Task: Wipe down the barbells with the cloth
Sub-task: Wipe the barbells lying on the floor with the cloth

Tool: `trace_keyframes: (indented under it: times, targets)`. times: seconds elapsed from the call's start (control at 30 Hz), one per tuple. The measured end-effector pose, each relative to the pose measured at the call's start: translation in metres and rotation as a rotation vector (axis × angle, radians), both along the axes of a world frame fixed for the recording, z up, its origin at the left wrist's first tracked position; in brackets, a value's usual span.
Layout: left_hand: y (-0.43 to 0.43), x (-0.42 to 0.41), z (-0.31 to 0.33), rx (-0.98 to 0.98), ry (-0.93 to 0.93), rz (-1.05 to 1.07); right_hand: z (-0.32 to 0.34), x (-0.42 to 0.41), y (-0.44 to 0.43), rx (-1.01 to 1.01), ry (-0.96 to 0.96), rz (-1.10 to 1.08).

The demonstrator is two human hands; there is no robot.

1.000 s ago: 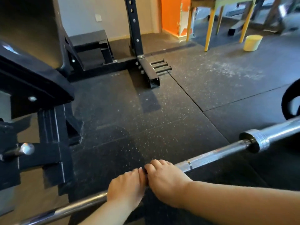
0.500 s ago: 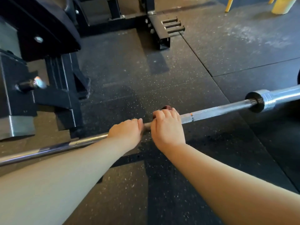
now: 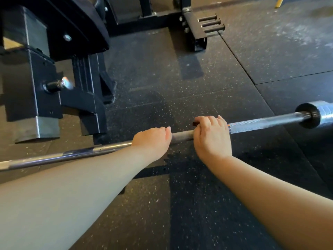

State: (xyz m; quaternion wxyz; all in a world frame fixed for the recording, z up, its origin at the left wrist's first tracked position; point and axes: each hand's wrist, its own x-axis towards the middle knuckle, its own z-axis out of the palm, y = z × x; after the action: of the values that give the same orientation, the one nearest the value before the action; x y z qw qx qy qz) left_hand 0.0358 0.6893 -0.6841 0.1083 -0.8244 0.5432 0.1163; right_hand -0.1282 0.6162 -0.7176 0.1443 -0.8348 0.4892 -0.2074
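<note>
Item 1. Floor (image 3: pixel 180 83): dark rubber mats with pale flecks, seams running between them. I logged everything else as standing on or above it.

Item 2. Black steel rack (image 3: pixel 36 78): at the upper left, heavy square posts with a bolt head showing. Three short pegs (image 3: pixel 210 24) stuck out of its far base rail.

Item 3. Barbell (image 3: pixel 261 124): a long steel bar lying across my view, low at the left edge and rising toward the right, above the mats in front of the rack. The shaft was shiny and smooth at the left, dull grey between the hands and finely knurled on the right. A black collar (image 3: pixel 309 115) met the thicker bright sleeve at the right edge.

Item 4. Both forearms reached in bare from the bottom edge, converging on the bar's middle.

Item 5. Left hand (image 3: pixel 151 139): palm down, fingers curled over the barbell, gripping it.

Item 6. Right hand (image 3: pixel 212 138): just beside the left, a short stretch of bar between them, fingers wrapped over the top.

Item 7. Cloth (image 3: pixel 195 123): only a dark reddish scrap showed past the right forefinger. I read that hand as gripping it against the bar.
</note>
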Motion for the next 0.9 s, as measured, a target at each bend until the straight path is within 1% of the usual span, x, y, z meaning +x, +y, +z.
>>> trace_keyframes:
  times: [0.13,0.2,0.23,0.27,0.33,0.43,0.47,0.53,0.6,0.67,0.73,0.83,0.9]
  targets:
    - [0.001,0.0,-0.004,-0.031,-0.02,-0.004,0.0,0.029,0.024,-0.087,0.147,0.269]
    - [0.005,0.002,-0.002,-0.025,-0.031,-0.045,0.0,0.018,0.014,-0.142,0.174,0.363]
    - [0.008,0.004,0.0,-0.01,-0.055,-0.074,-0.001,0.009,0.006,-0.177,0.182,0.373]
    - [0.01,0.006,0.001,-0.012,-0.075,-0.119,-0.003,-0.002,0.0,-0.21,0.178,0.345]
    - [0.014,0.009,0.002,0.013,-0.105,-0.212,-0.007,-0.017,-0.006,-0.21,0.143,0.234]
    - [0.01,0.007,0.0,0.003,-0.092,-0.182,-0.014,0.004,0.016,-0.152,0.058,0.091]
    - [0.007,0.004,-0.002,-0.009,-0.09,-0.142,-0.015,0.016,0.024,-0.155,0.039,0.09]
    - [0.0,-0.003,-0.002,0.01,-0.056,-0.06,-0.016,0.028,0.031,-0.189,0.032,0.189]
    - [-0.005,-0.006,-0.002,-0.004,-0.035,-0.041,-0.012,0.022,0.02,-0.214,0.038,0.314]
    - [-0.006,-0.009,0.001,-0.029,-0.025,-0.039,-0.01,0.012,0.004,-0.239,0.086,0.373]
    - [-0.006,-0.01,0.002,-0.05,-0.002,-0.008,-0.01,0.003,-0.007,-0.241,0.108,0.322]
    - [-0.007,-0.009,0.0,-0.018,-0.031,-0.035,-0.012,0.011,0.005,-0.172,0.053,0.162]
    - [-0.01,-0.01,-0.001,0.005,-0.021,-0.026,-0.014,0.022,0.021,-0.161,0.017,0.141]
